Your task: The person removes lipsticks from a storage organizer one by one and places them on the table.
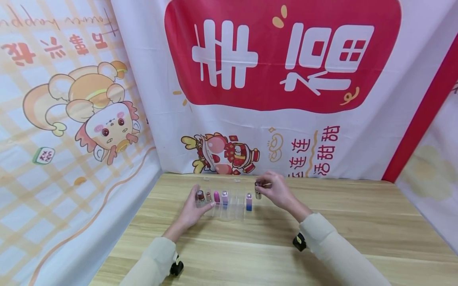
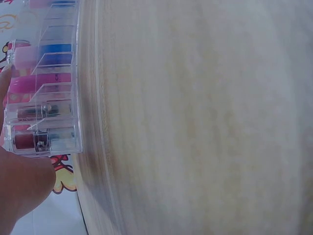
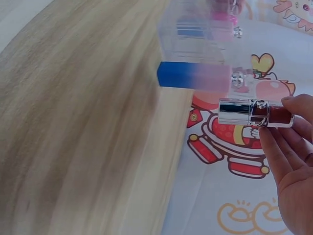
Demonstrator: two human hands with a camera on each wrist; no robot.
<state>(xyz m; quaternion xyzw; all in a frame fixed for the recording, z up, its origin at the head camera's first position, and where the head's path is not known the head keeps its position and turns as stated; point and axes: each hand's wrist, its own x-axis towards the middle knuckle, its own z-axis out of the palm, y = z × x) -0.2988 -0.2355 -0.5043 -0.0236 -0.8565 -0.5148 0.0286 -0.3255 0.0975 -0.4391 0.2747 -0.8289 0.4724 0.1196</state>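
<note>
The lip tube [image 3: 235, 112], silver at one end and dark red at the other, was held above the counter [image 1: 250, 246], near its far edge. The right hand [image 1: 280, 192] pinched it between thumb and fingers at the dark red end, which they partly covered; the silver end pointed down. Any lettering on it was too small to read.

Nearer the counter's far left corner stood a clear organizer [image 1: 236, 212]. The left hand [image 1: 190, 213] gripped its left end, the thumb along the front and fingers behind; most of those fingers were hidden in the head view and cut off by the frame in the left wrist view. Its slots held, from the left, a dark red bottle [image 1: 200, 196], a slim reddish tube [image 1: 209, 196], a magenta tube [image 1: 216, 196] and a pink-and-blue tube [image 1: 225, 198]. The see-through dividers blurred together, so the slots were hard to count.

A second pink-and-blue tube [image 1: 249, 202] stood upright just beside the organizer's right end; whether they touched could not be told. Behind the far edge hung a printed cloth [image 1: 211, 119], cut off at the top.
</note>
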